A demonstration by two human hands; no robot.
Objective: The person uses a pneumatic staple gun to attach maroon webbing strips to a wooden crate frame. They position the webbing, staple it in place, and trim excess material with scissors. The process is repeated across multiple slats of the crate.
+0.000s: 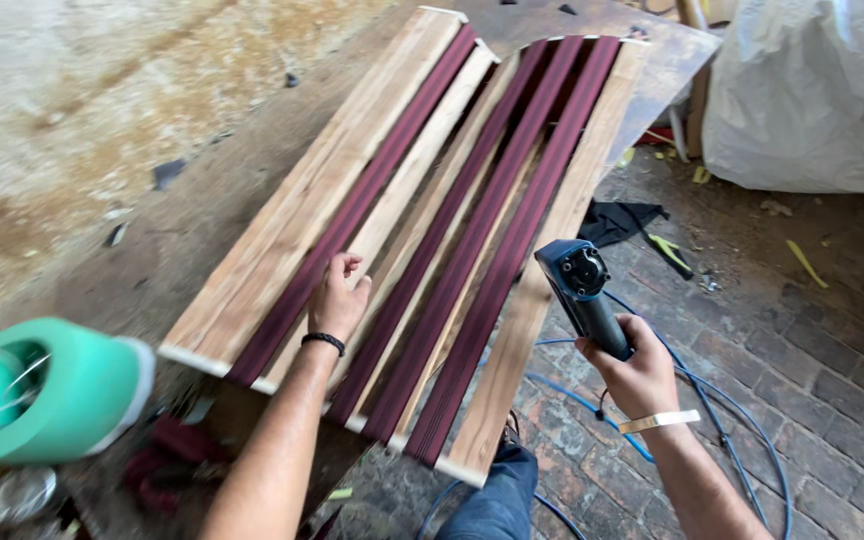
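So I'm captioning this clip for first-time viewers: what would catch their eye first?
The striped panel of pale and maroon wood strips lying across the workbench, with the left hand resting on it. Next, the blue power tool gripped in the right hand, and the green roll at lower left.

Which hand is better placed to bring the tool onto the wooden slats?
Probably the right hand: it already grips the blue power tool beside the slats, while the left hand rests on them.
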